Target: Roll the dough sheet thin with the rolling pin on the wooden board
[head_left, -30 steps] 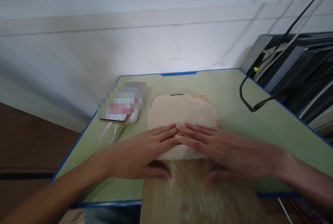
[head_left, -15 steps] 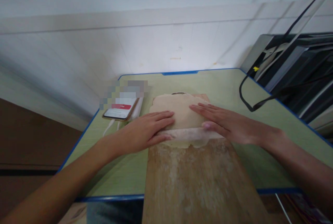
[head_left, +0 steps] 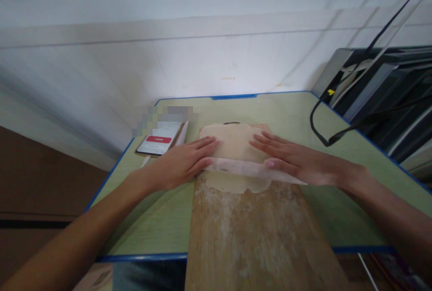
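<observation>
A flattened sheet of pale dough [head_left: 232, 142] with an uneven edge lies on the far part of a wooden board [head_left: 256, 237]. Across its near part runs a long whitish strip [head_left: 241, 167], narrowing to a point at the right; whether it is a rolling pin or a folded sheet I cannot tell. My left hand [head_left: 184, 160] rests over the dough's left side, fingers stretched out and thumb by the strip's left end. On the right side, my right hand [head_left: 286, 153] lies with fingers spread on the dough and thumb on the strip. Both palms hide what is beneath them.
The board stands on a green table [head_left: 151, 223] with a blue rim and overhangs its front edge. Left of the board is a phone [head_left: 158, 140] with a white cable. Black cables [head_left: 329, 140] and dark flat objects [head_left: 388, 86] occupy the right side. A white wall stands behind.
My left hand has shifted left and slightly away from me. The whitish strip now slants more, its right tip showing below my right hand. My right hand has barely moved.
</observation>
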A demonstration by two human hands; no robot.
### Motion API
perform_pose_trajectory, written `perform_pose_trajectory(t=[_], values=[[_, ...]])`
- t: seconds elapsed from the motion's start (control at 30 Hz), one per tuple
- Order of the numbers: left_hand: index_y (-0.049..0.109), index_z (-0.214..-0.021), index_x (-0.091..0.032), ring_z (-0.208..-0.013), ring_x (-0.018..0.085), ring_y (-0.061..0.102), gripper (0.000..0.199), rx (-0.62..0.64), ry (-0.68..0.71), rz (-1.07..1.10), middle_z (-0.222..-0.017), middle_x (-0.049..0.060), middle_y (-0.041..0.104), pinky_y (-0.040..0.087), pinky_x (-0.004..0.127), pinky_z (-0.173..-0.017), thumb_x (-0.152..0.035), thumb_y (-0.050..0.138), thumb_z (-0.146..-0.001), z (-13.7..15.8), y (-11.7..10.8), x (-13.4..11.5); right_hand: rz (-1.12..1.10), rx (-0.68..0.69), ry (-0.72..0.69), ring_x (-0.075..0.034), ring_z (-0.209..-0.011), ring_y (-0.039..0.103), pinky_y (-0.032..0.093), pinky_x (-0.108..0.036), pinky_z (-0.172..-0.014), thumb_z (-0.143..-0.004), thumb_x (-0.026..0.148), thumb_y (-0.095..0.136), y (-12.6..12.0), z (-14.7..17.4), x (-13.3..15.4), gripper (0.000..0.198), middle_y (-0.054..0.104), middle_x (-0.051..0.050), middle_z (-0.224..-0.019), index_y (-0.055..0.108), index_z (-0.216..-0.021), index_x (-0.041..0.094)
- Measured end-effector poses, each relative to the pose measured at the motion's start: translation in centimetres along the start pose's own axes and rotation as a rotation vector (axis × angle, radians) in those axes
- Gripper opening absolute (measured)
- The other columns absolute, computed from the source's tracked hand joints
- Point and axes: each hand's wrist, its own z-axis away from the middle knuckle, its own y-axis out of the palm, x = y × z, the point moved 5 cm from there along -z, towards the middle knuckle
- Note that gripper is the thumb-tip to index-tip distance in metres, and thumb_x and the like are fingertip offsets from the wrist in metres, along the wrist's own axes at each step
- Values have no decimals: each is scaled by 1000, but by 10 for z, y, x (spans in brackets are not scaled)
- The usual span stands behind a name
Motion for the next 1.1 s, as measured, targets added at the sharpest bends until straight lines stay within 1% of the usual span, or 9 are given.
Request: perform_pose_trajectory(t=[0.13, 0.27, 0.33, 0.5, 0.57, 0.7, 0.87, 1.0, 1.1], values=[[26, -146, -15, -141, 21, 21, 63, 113, 68, -10, -154, 11, 20, 22, 35, -113, -54, 24, -96, 6, 1, -12, 30, 114, -106, -27, -141, 3, 10, -52, -114, -90, 61, 34, 8, 3, 13, 76, 6, -12, -154, 17, -147, 15], [22, -147, -11, -142, 23, 18, 75, 160, 144, 39, -153, 17, 14, 23, 37, -112, -62, 31, -92, 12, -1, -27, 61, 150, -152, -29, -140, 3, 14, -52, -113, -85, 64, 42, 11, 4, 24, 87, 6, -18, -153, 15, -146, 8], [19, -147, -11, -142, 24, 16, 78, 186, 167, 74, -153, 17, 13, 22, 38, -112, -61, 36, -90, 14, -2, -33, 68, 149, -169, -29, -140, 4, 16, -51, -113, -84, 64, 45, 11, 4, 28, 89, 6, -20, -152, 16, -146, 7], [15, -148, -19, -143, 26, 10, 79, 271, 185, 154, -154, 13, 9, 21, 41, -113, -55, 50, -88, 18, -2, -42, 71, 166, -219, -29, -140, 6, 16, -48, -113, -83, 64, 48, 13, 5, 36, 92, 9, -21, -152, 17, -146, 5], [15, -148, -19, -143, 26, 10, 81, 285, 197, 188, -154, 13, 10, 20, 41, -114, -54, 54, -86, 19, -2, -45, 68, 177, -241, -30, -140, 5, 14, -48, -114, -82, 64, 47, 14, 6, 39, 93, 10, -21, -152, 18, -146, 3], [14, -148, -23, -142, 25, 12, 83, 288, 262, 256, -154, 9, 12, 18, 40, -115, -51, 58, -84, 20, -3, -52, 55, 197, -297, -28, -140, 4, 13, -49, -114, -83, 63, 47, 15, 8, 45, 90, 10, -19, -153, 16, -147, 7], [15, -148, -21, -142, 24, 12, 80, 278, 297, 257, -154, 8, 15, 16, 39, -116, -51, 55, -86, 19, 0, -54, 65, 175, -350, -26, -141, 9, 16, -47, -114, -84, 59, 50, 14, 10, 53, 86, 16, -17, -153, 17, -147, 9], [19, -148, -20, -143, 18, 13, 65, 284, 295, 214, -154, 5, 19, 14, 35, -116, -46, 44, -94, 17, 3, -53, 106, 88, -322, -25, -140, 16, 23, -47, -113, -88, 53, 48, 14, 9, 47, 74, 23, -15, -151, 24, -146, 13], [23, -146, -15, -143, 14, 13, 59, 270, 269, 193, -154, 6, 21, 12, 31, -116, -43, 38, -97, 15, 4, -53, 161, 27, -323, -25, -139, 20, 26, -46, -112, -90, 50, 46, 14, 7, 41, 70, 28, -16, -150, 29, -144, 11]])
